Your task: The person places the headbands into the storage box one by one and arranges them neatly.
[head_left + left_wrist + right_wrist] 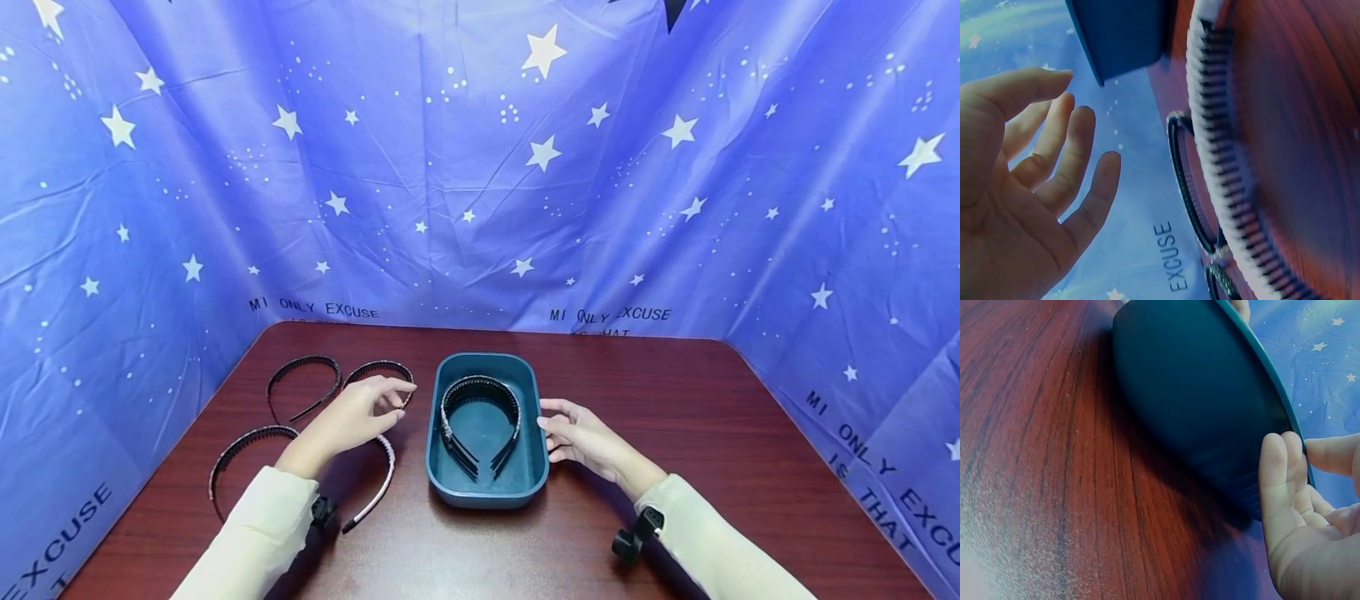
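A teal plastic bin (pixel 487 498) stands mid-table, with several dark headbands (pixel 480 385) nested inside, their ends toward the person. My right hand (pixel 585 437) is at its right side, thumb at the rim and fingers along the outer wall in the right wrist view. Left of the bin, my left hand (pixel 356 417) hovers over the loose headbands, fingers loosely bent and holding nothing. Nearest it are a white-wrapped headband (pixel 388 475) with black teeth and a dark headband (pixel 381 364) partly behind the fingers. The left forearm hides part of the white-wrapped one.
A thin black headband (pixel 300 361) lies at the back left, and another dark headband (pixel 234 448) lies nearer, partly under the left sleeve. A blue star-patterned cloth (pixel 480 208) hangs around the back and sides of the reddish-brown table (pixel 660 392).
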`<state>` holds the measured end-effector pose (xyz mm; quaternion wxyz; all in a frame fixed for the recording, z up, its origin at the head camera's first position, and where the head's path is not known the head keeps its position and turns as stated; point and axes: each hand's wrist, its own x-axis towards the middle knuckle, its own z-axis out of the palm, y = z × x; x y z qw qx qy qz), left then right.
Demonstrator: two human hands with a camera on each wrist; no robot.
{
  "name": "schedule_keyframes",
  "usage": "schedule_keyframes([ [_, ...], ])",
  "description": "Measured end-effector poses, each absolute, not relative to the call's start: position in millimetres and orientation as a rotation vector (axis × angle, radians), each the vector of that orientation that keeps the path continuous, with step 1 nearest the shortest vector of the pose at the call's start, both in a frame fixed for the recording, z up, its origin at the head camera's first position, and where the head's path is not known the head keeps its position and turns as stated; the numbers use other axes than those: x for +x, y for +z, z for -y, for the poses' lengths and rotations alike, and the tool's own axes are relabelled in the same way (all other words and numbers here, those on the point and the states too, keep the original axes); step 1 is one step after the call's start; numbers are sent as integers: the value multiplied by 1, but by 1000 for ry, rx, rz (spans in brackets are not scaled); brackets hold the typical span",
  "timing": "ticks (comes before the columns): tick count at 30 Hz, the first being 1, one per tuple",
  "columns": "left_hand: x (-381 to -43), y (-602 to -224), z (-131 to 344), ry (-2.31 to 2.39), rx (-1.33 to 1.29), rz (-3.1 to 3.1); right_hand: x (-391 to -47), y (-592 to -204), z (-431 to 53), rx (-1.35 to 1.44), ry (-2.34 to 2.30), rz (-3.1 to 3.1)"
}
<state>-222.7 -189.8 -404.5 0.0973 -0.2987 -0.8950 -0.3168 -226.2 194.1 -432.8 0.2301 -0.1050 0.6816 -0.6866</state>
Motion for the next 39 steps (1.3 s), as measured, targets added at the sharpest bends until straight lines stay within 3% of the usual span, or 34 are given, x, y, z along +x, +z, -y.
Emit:
schedule_keyframes([
  [22, -210, -422, 257, -901, -688, 2777, -226, -435, -195, -290, -1899, -1863],
  [39, -209, -434, 265, -894, -642, 2860, -226, -435, -195, -272, -1894, -1870],
])
